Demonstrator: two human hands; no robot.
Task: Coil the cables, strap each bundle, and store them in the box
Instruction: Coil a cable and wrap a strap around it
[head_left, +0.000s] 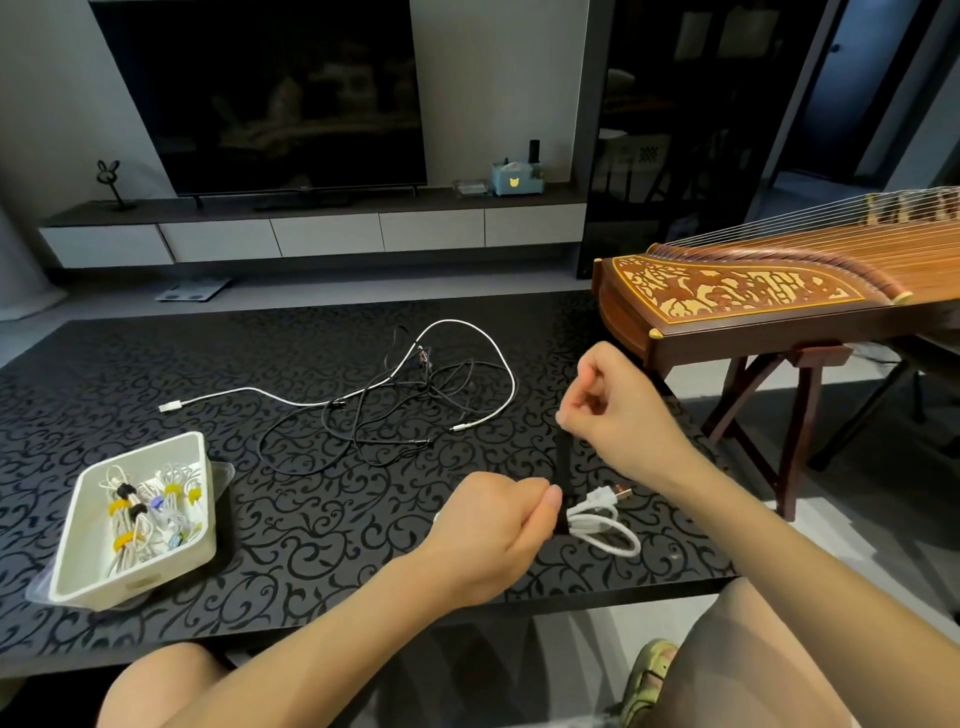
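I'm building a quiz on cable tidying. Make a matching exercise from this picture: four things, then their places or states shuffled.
Things
1 white box
2 black strap
3 coiled white cable
4 loose cables

Places or states
a tangled at mid-table
b gripped by the left hand
c pulled upward by the right hand
d holds strapped bundles

Pairs: 1-d, 2-c, 3-b, 4-a

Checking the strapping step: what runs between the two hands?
In the head view, a black strap stretches upright between them, from the left hand, which grips the coiled white cable, up to the right hand, which pinches its top end.
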